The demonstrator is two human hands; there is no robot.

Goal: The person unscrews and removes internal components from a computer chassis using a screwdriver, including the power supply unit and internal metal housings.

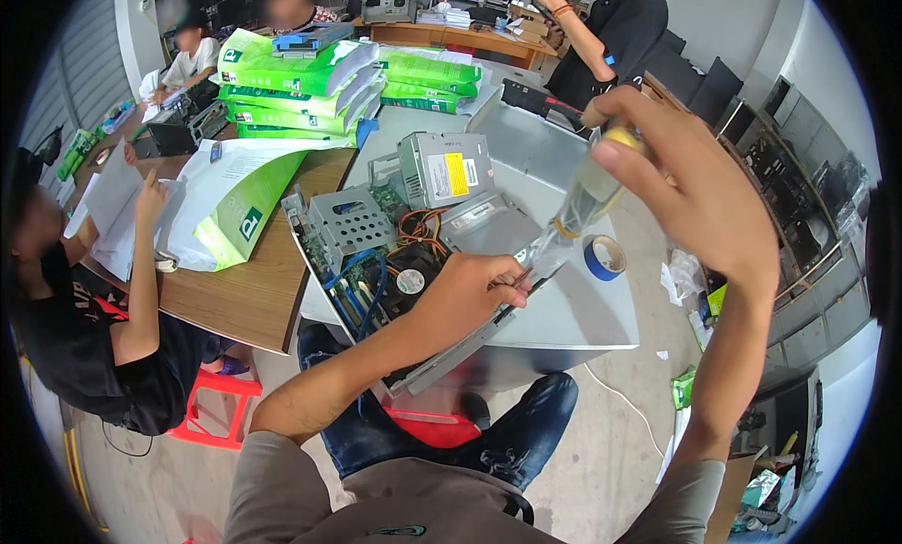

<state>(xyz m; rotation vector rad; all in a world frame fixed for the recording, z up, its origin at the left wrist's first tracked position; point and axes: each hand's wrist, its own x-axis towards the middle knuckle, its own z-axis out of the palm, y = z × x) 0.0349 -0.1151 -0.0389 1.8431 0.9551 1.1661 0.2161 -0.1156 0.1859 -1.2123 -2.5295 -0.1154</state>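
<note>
An opened desktop computer case (451,351) lies in front of me, half on the grey table. Inside it are a power supply (446,173) with a yellow label, a perforated metal drive cage (352,226), a flat metal drive (489,226), a fan (411,281) and blue cables (362,279). My left hand (479,295) reaches over the case, fingers pinched at its right edge; what they pinch is hidden. Raised at the right, my right hand (691,182) closes around the yellow end of a clear see-through object (587,192), blurred, slanting down toward my left fingertips.
A blue tape roll (604,257) lies on the grey table (583,323). Green-and-white packages (291,93) are stacked beyond the case. At the left a seated person (103,328) handles papers; another person (611,46) stands ahead. Metal racks (785,196) line the right side.
</note>
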